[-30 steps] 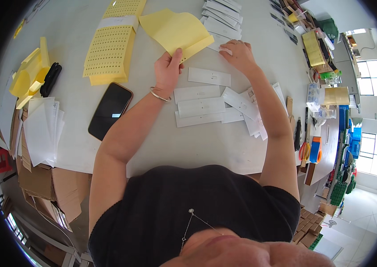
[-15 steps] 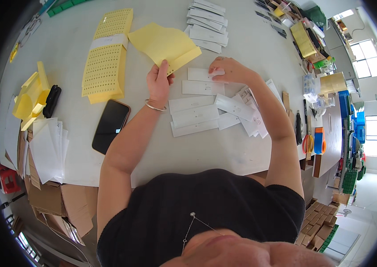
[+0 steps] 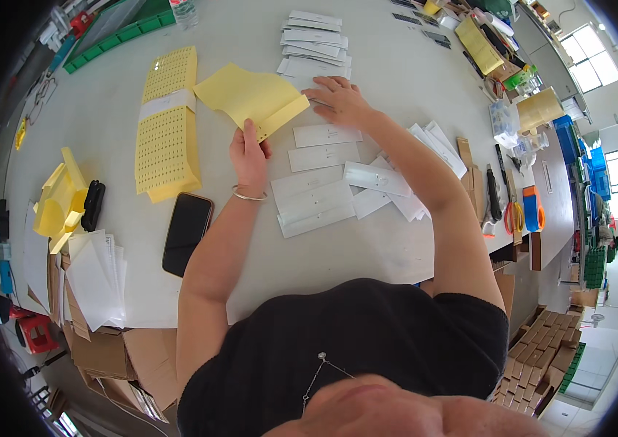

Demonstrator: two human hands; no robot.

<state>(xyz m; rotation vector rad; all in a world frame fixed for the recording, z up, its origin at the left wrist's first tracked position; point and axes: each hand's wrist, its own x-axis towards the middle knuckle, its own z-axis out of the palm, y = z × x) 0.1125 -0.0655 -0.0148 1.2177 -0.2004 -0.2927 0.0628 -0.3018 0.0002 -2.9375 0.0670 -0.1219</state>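
Note:
My left hand (image 3: 251,154) is closed on a curled yellow sticker sheet (image 3: 240,91), thumb on top near its lower edge, where a few small dark marks show. My right hand (image 3: 344,102) has its fingers spread and seems to hold nothing. It hovers or rests just below a stack of white envelope-like packets (image 3: 315,36); whether it touches them I cannot tell. Under the right wrist lie two flat white packets (image 3: 323,156), one above the other. Nearer me, more white packets (image 3: 313,198) overlap, and others are heaped under my right forearm.
Left of the sheet lies a banded pile of yellow dotted sheets (image 3: 167,149). A phone (image 3: 187,233) sits beside my left forearm. Farther left are a folded yellow piece (image 3: 61,200), a black case (image 3: 93,205) and white papers (image 3: 98,280). Scissors (image 3: 514,207) and orange-blue tape (image 3: 533,209) lie at right.
My right hand has left the upper flat packet and moved up and left toward the stack, its fingers spreading. My left hand still holds the yellow sheet. The whole view has shifted slightly.

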